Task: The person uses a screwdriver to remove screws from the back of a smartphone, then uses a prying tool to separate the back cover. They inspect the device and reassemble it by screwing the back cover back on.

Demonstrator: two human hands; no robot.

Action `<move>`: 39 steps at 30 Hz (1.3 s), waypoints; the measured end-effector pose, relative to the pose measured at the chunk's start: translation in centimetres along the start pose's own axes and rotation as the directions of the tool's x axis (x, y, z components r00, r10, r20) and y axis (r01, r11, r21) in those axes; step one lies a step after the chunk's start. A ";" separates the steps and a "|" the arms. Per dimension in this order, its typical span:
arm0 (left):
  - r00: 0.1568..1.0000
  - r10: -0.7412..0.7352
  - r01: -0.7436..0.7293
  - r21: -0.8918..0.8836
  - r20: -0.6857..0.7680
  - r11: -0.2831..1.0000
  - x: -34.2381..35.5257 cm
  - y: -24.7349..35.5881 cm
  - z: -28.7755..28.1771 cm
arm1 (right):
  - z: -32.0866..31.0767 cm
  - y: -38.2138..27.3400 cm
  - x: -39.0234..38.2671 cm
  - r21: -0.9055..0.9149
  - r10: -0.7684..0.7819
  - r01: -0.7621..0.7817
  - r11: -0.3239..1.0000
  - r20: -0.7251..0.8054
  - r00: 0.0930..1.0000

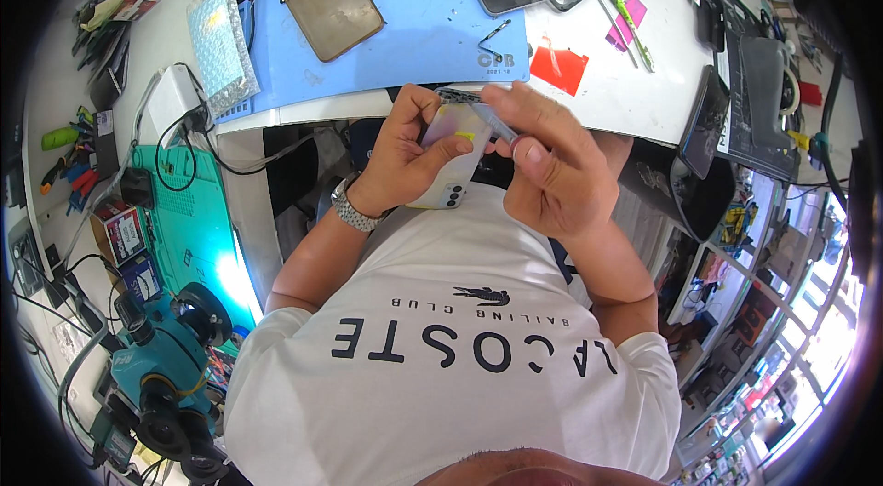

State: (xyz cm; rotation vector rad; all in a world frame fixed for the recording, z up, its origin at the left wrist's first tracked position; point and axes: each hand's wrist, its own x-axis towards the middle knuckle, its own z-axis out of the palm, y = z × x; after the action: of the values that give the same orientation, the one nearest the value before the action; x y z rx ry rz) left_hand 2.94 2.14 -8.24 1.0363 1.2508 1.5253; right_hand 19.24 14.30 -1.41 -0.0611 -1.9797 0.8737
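While the left hand point(402, 161) grips, its thumb point(447, 150) crosses the phone point(463, 168).

Glossy phone back point(465, 166), shiny metal watchband point(347, 205)

I see a pale phone point(466, 171) with its back toward me, held slanting just off the desk's near edge. Its dark camera lenses point(452, 197) sit at the near end, and a small yellow patch point(463, 138) marks the far half. The left hand point(405, 157) grips it from the left, thumb across the back. At its far right side I make out a thin greyish strip point(499, 127) by the right hand's point(559, 175) fingers; I can't tell whether it's joined to the phone.
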 end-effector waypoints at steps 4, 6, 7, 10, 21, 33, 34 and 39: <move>1.000 0.024 -0.024 0.057 -0.006 0.998 0.0 0.0 -0.1 | 0.2 0.3 -0.7 0.027 -0.046 0.046 0.999 -0.005 0.999; 1.000 0.006 -0.006 0.025 -0.007 1.000 0.0 -0.4 -0.2 | -0.2 -0.1 -0.4 0.059 0.015 -0.016 0.998 0.029 0.999; 1.000 -0.003 0.003 0.010 -0.007 1.000 -0.1 -0.6 -0.2 | -0.3 -0.3 -0.2 0.078 0.056 -0.059 0.995 0.046 0.997; 1.000 -0.028 0.028 -0.034 -0.001 0.999 -0.2 -0.6 -0.3 | 0.1 -1.0 0.4 0.124 0.146 -0.154 0.980 0.068 0.987; 0.999 -0.034 0.034 -0.058 0.005 0.998 -0.1 -0.6 -0.3 | 0.1 0.9 0.0 0.088 -0.019 0.013 0.996 0.066 0.998; 0.999 -0.021 0.022 -0.066 0.028 0.998 -0.1 -0.2 -0.4 | 0.5 -0.3 0.3 0.075 0.117 -0.118 0.990 0.019 0.993; 0.999 -0.032 0.035 -0.081 0.035 0.996 -0.1 -0.3 -0.4 | 0.6 -0.5 0.5 0.072 0.137 -0.137 0.988 0.015 0.990; 0.999 -0.007 0.010 -0.066 0.042 0.998 0.0 -0.2 -0.3 | 0.7 0.6 1.1 0.029 -0.046 0.046 0.999 0.007 0.999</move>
State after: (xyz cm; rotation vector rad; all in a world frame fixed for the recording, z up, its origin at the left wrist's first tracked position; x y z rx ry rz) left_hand 2.64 2.07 -8.50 1.0137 1.1673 1.5206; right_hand 17.88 14.76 -1.21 0.0042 -1.9671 0.8743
